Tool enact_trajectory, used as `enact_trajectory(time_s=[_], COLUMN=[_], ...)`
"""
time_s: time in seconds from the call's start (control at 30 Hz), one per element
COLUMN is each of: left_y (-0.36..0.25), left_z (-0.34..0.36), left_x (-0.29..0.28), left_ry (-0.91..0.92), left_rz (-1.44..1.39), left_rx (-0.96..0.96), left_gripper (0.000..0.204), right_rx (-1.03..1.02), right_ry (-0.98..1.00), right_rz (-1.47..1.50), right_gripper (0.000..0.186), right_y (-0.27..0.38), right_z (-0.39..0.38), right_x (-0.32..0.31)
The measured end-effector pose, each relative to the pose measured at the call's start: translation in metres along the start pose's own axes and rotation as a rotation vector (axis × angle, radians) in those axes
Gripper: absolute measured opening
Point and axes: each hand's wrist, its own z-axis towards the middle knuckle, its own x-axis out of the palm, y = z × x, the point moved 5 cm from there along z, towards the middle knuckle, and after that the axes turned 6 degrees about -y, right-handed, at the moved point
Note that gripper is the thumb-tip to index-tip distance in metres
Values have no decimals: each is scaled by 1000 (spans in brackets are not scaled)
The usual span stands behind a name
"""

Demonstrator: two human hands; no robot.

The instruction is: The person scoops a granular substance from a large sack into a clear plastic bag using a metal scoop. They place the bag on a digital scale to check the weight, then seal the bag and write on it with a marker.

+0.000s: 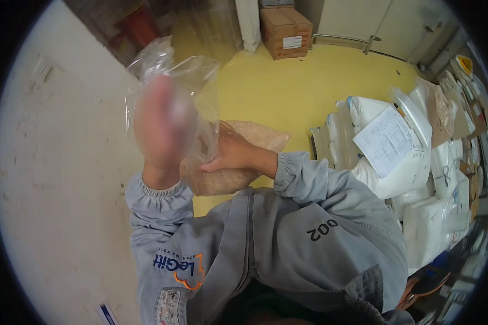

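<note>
A clear, crinkled plastic bag [203,70] is raised in front of me, left of the middle. My left hand [165,127] is upright at the bag, with film around and above it. Its fingers are blurred, so their pose cannot be made out. Just to the right, my right hand [230,149] curls its fingers round the lower side of the bag, thumb toward me. Below and behind both hands lies a light brown, mottled sheet or packet [263,138]. Part of it is hidden by my hands and sleeves, and its kind is unclear.
A pale, scuffed panel or tabletop [65,179] fills the left side. Stacked white sacks [401,179] stand at right, with a printed paper sheet [385,141] on top. A cardboard box [286,35] sits on the yellow floor [331,70] at the far side, near a metal rail [341,39].
</note>
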Motion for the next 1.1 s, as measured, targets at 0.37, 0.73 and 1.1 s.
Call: enact_trajectory(time_s=[0.37, 0.73, 1.1], left_y=[-18, 103, 174], left_z=[209, 388, 477], left_x=[-5, -110, -20], left_ry=[270, 467, 900], left_rz=[472, 1001, 589], left_rx=[104, 119, 448], left_gripper=[48, 98, 34], right_rx=[150, 522, 64], right_ry=[-628, -412, -341], right_rz=[557, 563, -406], right_gripper=[30, 28, 32], right_y=[-155, -293, -342], right_z=[201, 285, 282], right_x=[24, -57, -90])
